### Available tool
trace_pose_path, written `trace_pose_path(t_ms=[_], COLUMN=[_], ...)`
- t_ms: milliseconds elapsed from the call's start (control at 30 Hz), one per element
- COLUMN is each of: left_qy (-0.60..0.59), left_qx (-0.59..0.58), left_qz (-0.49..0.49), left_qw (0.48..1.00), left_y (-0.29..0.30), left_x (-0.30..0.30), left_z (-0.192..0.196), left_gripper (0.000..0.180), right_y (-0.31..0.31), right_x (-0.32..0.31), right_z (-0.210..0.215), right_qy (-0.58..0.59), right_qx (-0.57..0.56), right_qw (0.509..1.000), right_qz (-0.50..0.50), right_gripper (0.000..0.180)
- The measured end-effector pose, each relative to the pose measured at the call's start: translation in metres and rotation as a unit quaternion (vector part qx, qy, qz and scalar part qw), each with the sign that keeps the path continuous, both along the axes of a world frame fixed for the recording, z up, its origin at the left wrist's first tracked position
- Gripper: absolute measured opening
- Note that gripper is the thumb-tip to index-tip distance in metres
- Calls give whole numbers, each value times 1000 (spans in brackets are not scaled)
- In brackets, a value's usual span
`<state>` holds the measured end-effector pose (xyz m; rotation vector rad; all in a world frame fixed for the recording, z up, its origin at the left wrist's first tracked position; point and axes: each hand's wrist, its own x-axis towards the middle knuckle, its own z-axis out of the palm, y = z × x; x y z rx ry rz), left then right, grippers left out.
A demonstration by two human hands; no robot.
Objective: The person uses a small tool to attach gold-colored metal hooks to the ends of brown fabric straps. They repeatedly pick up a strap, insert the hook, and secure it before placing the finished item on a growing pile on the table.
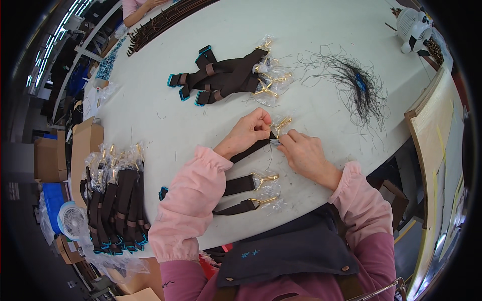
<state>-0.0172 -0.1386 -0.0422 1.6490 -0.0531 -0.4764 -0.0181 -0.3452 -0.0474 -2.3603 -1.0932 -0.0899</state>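
A dark brown strap [251, 150] lies on the table under my left hand [246, 134], its gold snap hook [284, 123] wrapped in clear plastic. The fingers of my left hand are pinched together above the strap's hook end; what sits between them is too small to make out. Close beside it, my right hand [307, 156] is closed on a small silvery tool [275, 142], mostly hidden by the fingers, touching the strap end. A loose dark thread hangs near there. Two more straps [240, 185] with plastic-wrapped gold hooks lie nearer to me, partly behind my left sleeve.
Beyond my hands lies a pile of brown straps [226, 75] with blue buckles. A tangle of dark threads [359, 85] spreads at the far right. More straps [120, 205] hang over the left edge, by a cardboard box [86, 160]. A white fan [412, 27] stands far right; another person's arm [138, 12] shows far left.
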Motion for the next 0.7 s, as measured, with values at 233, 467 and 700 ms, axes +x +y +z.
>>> trace_pose_path(t_ms=[233, 467, 700], left_qy=[-5, -6, 0], left_qx=[-5, 0, 4], left_qz=[2, 1, -1], left_qw=[1000, 1000, 1000], left_y=[0, 0, -1], left_x=[-1, 0, 0], left_z=[1, 0, 1], left_gripper=[19, 19, 20], right_y=[0, -1, 1], right_x=[3, 4, 0], right_z=[0, 3, 0], right_qy=[7, 10, -19], right_qx=[32, 32, -3], right_qw=[999, 999, 1000], right_qz=[0, 1, 1], right_gripper=[15, 16, 16])
